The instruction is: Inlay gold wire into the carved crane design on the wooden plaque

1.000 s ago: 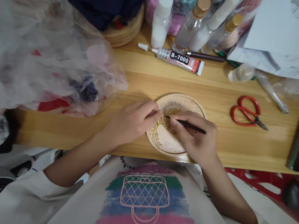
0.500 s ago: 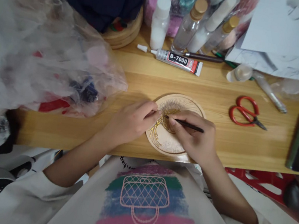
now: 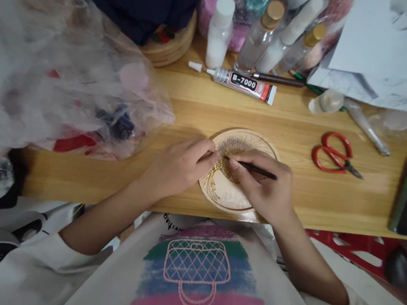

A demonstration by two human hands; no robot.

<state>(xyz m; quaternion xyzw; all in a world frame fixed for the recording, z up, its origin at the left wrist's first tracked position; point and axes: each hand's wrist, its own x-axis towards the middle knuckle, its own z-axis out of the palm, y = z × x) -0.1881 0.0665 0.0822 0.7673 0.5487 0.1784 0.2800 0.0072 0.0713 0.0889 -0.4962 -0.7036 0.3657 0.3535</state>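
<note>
Looks partway along, judging by the single round wooden board (image 3: 228, 192), lying flat on the wooden table (image 3: 195, 110) near the front edge. Apparently done: gold outlining (image 3: 211, 183) along the lower left curves and into the patterned middle. Apparently left: fine drawn lines (image 3: 241, 142) fanning across the top, plus faint ones at the lower right, showing no gold. Partly hidden, so not fully judged. Grasping one slim black tool (image 3: 260, 171) pen-fashion in the right hand (image 3: 269, 186), tip angled toward the left side of the pattern — contact too small to confirm. Bending the left hand (image 3: 186, 162) over the left rim, thumb and forefinger close together; cannot tell whether pinching anything. Counting the rest: one pair of red-handled scissors (image 3: 332, 153) to the right, one B-7000 glue tube (image 3: 245, 84) beyond the board, one white cap (image 3: 194, 66) just beside the nozzle, two gold-capped bottles (image 3: 254, 44) and at least two white-capped bottles (image 3: 218, 41) behind.
</note>
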